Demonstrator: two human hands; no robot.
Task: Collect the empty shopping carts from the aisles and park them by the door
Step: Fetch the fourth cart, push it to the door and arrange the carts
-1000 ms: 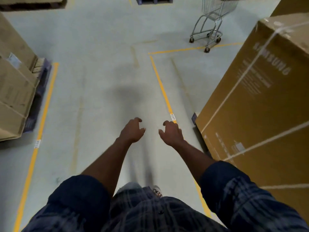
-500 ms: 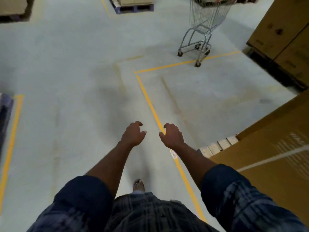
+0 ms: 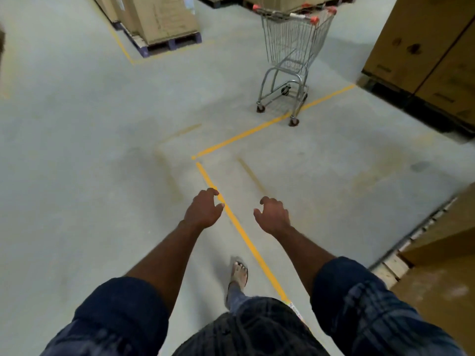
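Observation:
An empty silver wire shopping cart (image 3: pixel 290 47) with red corner caps stands ahead, upper right of centre, its front wheels on a yellow floor line. My left hand (image 3: pixel 203 210) and my right hand (image 3: pixel 273 214) are held out in front of me over the grey floor, well short of the cart. Both have loosely curled, spread fingers and hold nothing. My sandalled foot (image 3: pixel 239 273) steps forward below them.
Cardboard boxes on a blue pallet (image 3: pixel 164 19) stand at the upper left. Tall brown boxes (image 3: pixel 421 42) line the upper right, and another large box on a pallet (image 3: pixel 437 253) sits close at my right. Yellow floor lines (image 3: pixel 246 240) mark the bays.
I have walked forward: the cart is nearer and more of it shows. The big box on my right has slid back past me. My hands have drawn slightly apart.

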